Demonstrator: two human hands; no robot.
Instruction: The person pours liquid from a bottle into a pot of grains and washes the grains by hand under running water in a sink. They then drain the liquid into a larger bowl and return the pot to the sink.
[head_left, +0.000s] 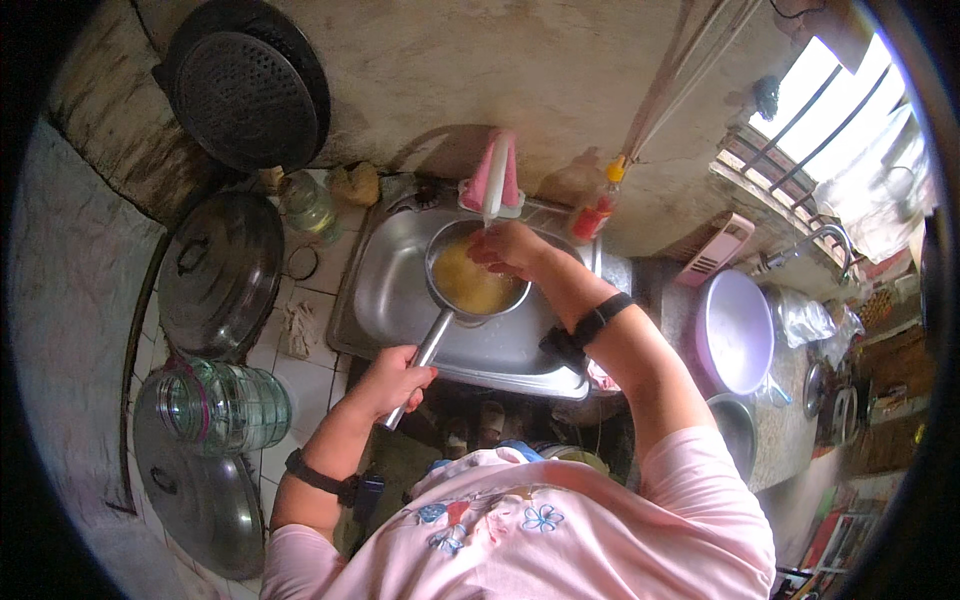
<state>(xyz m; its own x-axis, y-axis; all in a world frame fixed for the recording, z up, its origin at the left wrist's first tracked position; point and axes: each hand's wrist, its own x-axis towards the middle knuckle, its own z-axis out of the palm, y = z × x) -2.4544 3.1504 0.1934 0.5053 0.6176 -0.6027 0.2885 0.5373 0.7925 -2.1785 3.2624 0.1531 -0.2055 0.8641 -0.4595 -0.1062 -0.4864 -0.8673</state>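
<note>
A metal saucepan (480, 277) with yellowish contents sits over the basin of a stainless steel sink (390, 270). Whether its base touches the basin, I cannot tell. My left hand (394, 382) is wrapped around the pan's long metal handle (431, 341). Over the pan's right side is my right hand (510, 251), fingers pointing down into its mouth, directly below the white spout of a faucet (493, 184). The fingertips are partly hidden and blurred, so whether they hold anything is unclear.
A red-labelled bottle with a yellow cap (596, 210) stands behind the sink's right corner. On the left tiles are a large glass jar (225, 409), metal lids (221, 277) and a smaller jar (307, 202). A lilac basin (735, 334) leans on the right counter.
</note>
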